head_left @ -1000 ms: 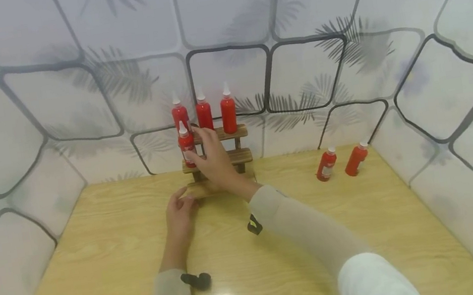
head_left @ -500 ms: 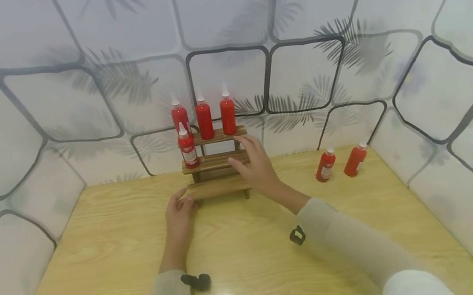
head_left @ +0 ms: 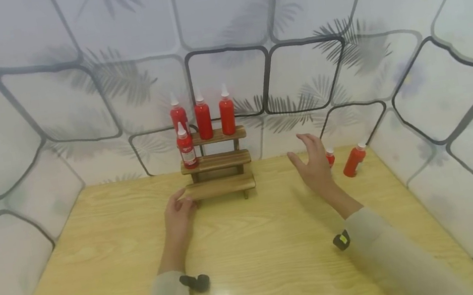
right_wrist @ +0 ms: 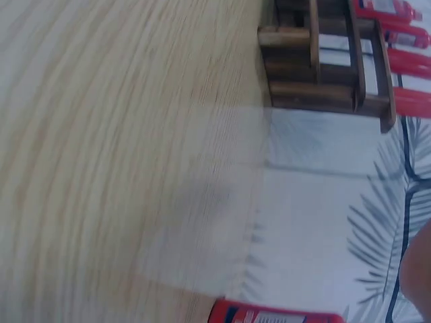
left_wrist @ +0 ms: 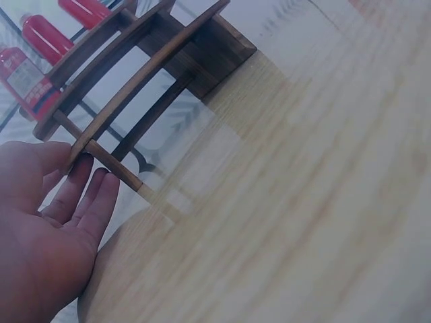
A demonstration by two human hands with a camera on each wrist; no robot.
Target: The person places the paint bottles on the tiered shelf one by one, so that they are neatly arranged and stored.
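Note:
A three-tier wooden rack [head_left: 220, 187] stands against the back wall. My left hand [head_left: 178, 217] pinches the left end of its lowest step; in the left wrist view the thumb lies above the step and the fingers below. Three red squeeze bottles with white nozzles, one of them [head_left: 227, 117], stand on the top step. Another red bottle [head_left: 187, 149] with a label is at the left of the middle step. My right hand [head_left: 314, 169], its fingers spread and holding nothing, is nearest a red bottle [head_left: 331, 158] on the table, which it partly hides.
Another red bottle [head_left: 354, 160] stands at the right, near the side wall. Patterned walls [head_left: 218, 23] enclose the wooden table [head_left: 253, 257] at the back and both sides. A dark wrist device shows on each sleeve.
My right hand has let go of the bottle on the middle step and moved right, to the bottles on the table. The left hand has stayed on the rack.

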